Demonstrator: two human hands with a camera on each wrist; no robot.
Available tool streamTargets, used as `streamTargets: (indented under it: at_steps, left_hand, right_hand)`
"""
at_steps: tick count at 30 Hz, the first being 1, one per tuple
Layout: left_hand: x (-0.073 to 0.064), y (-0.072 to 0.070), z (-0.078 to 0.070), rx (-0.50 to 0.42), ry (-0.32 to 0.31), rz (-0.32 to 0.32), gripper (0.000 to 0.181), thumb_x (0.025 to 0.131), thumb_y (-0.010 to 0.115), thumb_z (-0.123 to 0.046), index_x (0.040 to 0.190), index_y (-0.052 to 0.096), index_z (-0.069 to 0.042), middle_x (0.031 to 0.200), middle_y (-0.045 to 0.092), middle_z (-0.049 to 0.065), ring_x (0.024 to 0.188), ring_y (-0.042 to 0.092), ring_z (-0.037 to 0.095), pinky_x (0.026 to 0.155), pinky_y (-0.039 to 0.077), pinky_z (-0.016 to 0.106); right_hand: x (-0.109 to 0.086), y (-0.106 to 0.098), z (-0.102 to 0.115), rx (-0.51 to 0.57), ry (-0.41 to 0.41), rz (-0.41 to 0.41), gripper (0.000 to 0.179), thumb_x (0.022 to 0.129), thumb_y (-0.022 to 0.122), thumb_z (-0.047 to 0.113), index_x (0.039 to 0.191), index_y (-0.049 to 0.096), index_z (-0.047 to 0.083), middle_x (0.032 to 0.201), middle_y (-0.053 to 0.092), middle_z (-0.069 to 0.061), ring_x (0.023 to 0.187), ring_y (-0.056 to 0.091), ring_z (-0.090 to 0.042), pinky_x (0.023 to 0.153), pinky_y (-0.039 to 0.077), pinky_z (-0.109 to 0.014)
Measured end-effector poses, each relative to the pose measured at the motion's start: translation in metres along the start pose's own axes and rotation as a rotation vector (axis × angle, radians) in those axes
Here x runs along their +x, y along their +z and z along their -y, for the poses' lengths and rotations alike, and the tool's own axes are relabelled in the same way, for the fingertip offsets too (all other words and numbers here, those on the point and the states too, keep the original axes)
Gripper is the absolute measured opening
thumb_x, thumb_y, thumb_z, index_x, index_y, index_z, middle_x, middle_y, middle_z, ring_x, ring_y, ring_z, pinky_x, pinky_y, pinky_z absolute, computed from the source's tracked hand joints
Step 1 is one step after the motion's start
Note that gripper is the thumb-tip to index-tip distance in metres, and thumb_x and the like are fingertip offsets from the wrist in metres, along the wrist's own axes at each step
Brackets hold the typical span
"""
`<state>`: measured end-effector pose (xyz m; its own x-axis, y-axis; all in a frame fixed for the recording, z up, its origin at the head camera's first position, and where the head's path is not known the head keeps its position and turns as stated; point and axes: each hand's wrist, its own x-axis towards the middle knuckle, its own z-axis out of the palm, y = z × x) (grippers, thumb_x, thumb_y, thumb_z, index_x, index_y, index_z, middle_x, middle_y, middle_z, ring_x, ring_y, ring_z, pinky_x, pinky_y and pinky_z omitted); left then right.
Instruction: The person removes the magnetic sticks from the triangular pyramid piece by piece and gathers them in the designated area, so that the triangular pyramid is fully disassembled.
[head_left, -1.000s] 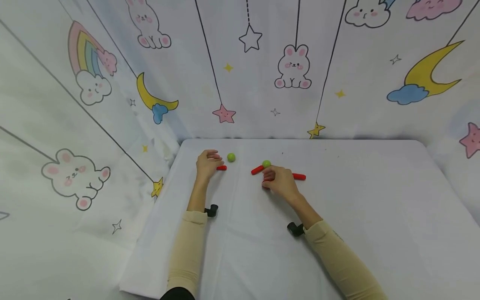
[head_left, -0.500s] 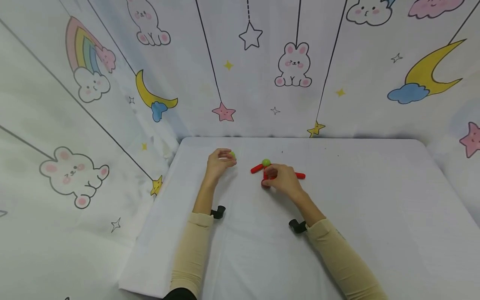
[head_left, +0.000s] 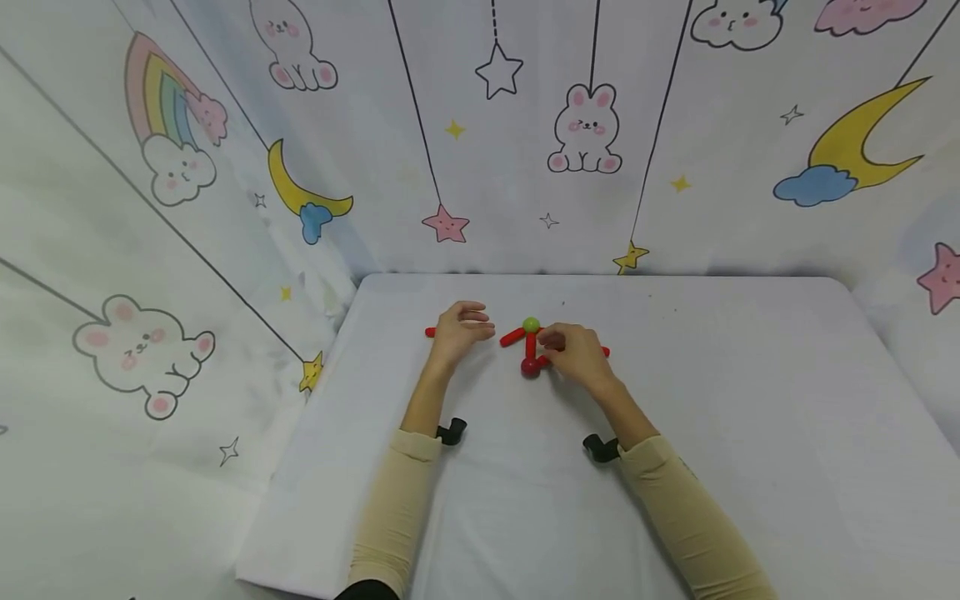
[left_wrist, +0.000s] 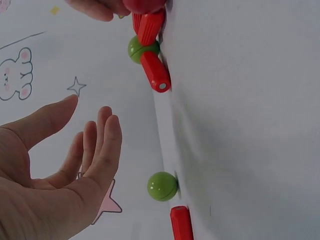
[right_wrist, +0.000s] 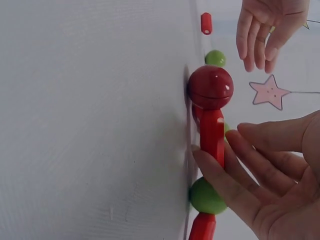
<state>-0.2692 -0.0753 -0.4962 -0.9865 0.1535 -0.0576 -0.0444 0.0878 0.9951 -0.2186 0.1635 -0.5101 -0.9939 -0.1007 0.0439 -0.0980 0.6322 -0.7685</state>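
The ball-and-stick toy [head_left: 531, 347] sits right of the empty left hand [head_left: 459, 333], fingers loose. The right hand [head_left: 574, 352] looks relaxed by one red stick [right_wrist: 212, 134]. Probably light, hard, slippery: pinch a stick midway.

white table [head_left: 765, 400], printed backdrop [head_left: 510, 179], yellow moons [head_left: 840, 143]

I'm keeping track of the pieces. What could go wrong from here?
The loose green ball could roll if the left hand, open nearby, bumps it.
The right hand has its fingers at the red stick between the dark red ball and another green ball, so a nudge might loosen a joint.
In the head view that hand hides part of the chain, so a slip there could go unnoticed.
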Motion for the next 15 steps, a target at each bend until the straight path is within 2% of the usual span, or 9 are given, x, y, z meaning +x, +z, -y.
streamTargets:
  at_steps: [7,11,15]
  left_hand:
    - [-0.007,0.02,0.005,0.136,-0.052,0.088,0.052,0.09,0.078,0.0,0.138,0.059,0.0,0.125,0.067,0.02,0.105,0.073,0.025,0.09,0.061,0.036]
    - [-0.01,0.027,0.009,0.165,-0.073,0.146,0.056,0.089,0.078,0.002,0.14,0.057,0.002,0.125,0.067,0.021,0.1,0.073,0.028,0.086,0.062,0.036]
    - [-0.01,0.033,0.012,0.172,-0.082,0.166,0.056,0.087,0.078,0.002,0.14,0.057,0.002,0.126,0.065,0.024,0.097,0.072,0.026,0.082,0.063,0.034]
  right_hand:
    - [0.001,0.0,-0.002,0.017,0.013,0.005,0.026,0.095,0.073,0.002,0.121,0.073,0.005,0.114,0.076,-0.011,0.107,0.071,-0.028,0.095,0.059,-0.045]
    - [0.002,0.002,-0.003,0.039,-0.005,0.005,0.025,0.093,0.075,0.002,0.118,0.075,0.006,0.112,0.077,-0.011,0.105,0.072,-0.028,0.094,0.059,-0.045]
    - [0.002,0.005,-0.003,0.054,-0.032,-0.002,0.024,0.092,0.076,0.0,0.116,0.076,0.005,0.11,0.078,-0.012,0.104,0.073,-0.028,0.094,0.059,-0.046]
